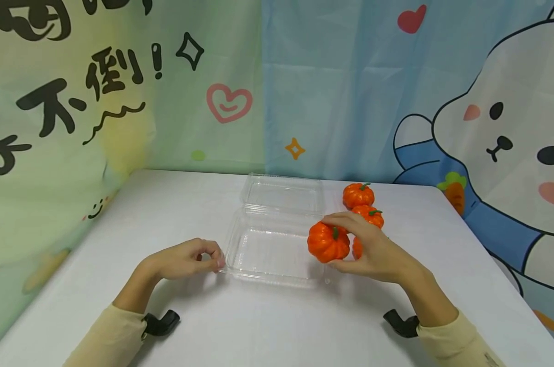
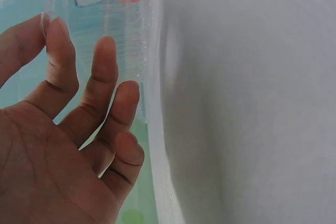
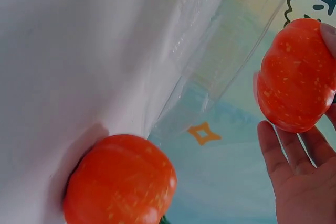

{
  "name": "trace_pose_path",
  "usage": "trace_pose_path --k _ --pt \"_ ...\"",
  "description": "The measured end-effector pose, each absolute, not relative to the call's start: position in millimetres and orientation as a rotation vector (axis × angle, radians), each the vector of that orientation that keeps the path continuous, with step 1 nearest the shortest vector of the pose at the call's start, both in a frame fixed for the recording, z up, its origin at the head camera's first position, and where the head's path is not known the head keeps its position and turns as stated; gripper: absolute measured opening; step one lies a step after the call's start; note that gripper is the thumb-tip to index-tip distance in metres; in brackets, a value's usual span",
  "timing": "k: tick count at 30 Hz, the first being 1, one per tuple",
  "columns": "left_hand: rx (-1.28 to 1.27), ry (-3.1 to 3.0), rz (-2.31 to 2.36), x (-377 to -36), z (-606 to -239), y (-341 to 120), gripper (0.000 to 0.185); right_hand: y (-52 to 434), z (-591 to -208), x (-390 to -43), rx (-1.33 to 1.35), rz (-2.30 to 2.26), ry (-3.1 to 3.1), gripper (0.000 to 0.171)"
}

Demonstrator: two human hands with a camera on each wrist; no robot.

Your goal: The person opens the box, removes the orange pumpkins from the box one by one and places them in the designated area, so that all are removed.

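Note:
My right hand (image 1: 373, 250) grips a small orange pumpkin (image 1: 327, 242) with a green stem, held up by the right side of a clear plastic clamshell box (image 1: 272, 278). In the right wrist view, the held pumpkin (image 3: 296, 77) sits between thumb and fingers. My left hand (image 1: 187, 259) pinches the box's left rim between thumb and forefinger; in the left wrist view the other fingers (image 2: 105, 69) are loosely bent beside the clear wall (image 2: 126, 40). The box lies with its lid (image 1: 283, 191) folded back, away from me.
Other orange pumpkins stand in a row right of the box: one at the back (image 1: 358, 195), one before it (image 1: 370, 216), and one (image 1: 357, 248) partly hidden behind my right hand. A printed cloth backdrop (image 1: 304, 92) hangs behind the white table (image 1: 258, 326).

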State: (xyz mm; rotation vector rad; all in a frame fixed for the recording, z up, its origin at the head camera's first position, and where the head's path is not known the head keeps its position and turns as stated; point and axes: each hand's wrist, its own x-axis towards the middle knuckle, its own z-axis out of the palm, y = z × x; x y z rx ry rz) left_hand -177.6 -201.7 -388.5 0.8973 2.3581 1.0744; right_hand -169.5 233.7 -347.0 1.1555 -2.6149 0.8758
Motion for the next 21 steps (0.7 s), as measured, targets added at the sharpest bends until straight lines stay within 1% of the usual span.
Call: trace_pose_path --k 11,21 --pt "0.909 2.350 1.080 -177 -387 -202 0.017 260 -349 -154 1.020 0.829 -2.650 0.075" --pt "0.910 2.352 1.077 -178 -388 -201 0.017 280 -354 -142 0.952 0.836 -2.658 0.072"
